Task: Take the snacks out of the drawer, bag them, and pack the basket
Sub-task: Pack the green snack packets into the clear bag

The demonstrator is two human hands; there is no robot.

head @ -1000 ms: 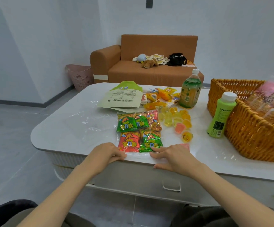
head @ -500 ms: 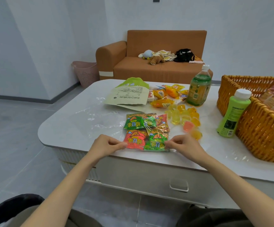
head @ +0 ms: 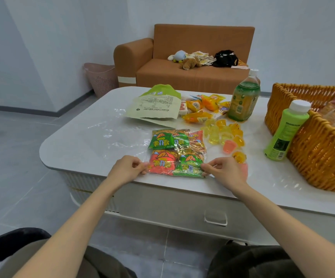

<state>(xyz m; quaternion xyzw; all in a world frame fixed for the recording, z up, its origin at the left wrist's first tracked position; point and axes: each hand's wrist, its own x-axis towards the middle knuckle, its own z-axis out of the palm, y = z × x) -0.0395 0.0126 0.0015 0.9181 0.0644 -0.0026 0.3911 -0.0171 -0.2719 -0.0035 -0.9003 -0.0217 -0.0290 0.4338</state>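
White tabletop [head: 78,145] with rounded corners, grey floor below, pale walls all round. Right at the near edge, lying flat: clear plastic bag [head: 190,149] stuffed with little green and red snack packets [head: 161,142]. Pinched at both near corners. On the left corner, left hand [head: 125,170], thumb and fingertips closed on the plastic, other fingers curled in. Same deal on the right corner with the right hand [head: 225,171]. Both down low, about at table level.

Just past the bag and off to its right, loose jelly cups [head: 222,133], mostly yellow, a couple orange, one pink, plus a pinkish one half hidden behind the right hand. Left of the bag, crinkly clear plastic [head: 112,133] spread flat. Further back, pale green pouch [head: 156,105] lying label side up, orange snack packs [head: 202,105] bunched just beside it. Behind the jelly cups, green tea bottle [head: 243,99], upright, white cap on. Lime green bottle [head: 286,131] upright too, right up against the wicker basket [head: 322,157] at the right edge. Holds some wrapped stuff, too blurry to name. Shut drawer [head: 172,209] in the table front, handle right of centre.

Way back: orange sofa [head: 192,77] with plush toys [head: 190,63] and a black bag [head: 224,58], pink bin [head: 102,79] in the corner next to it.
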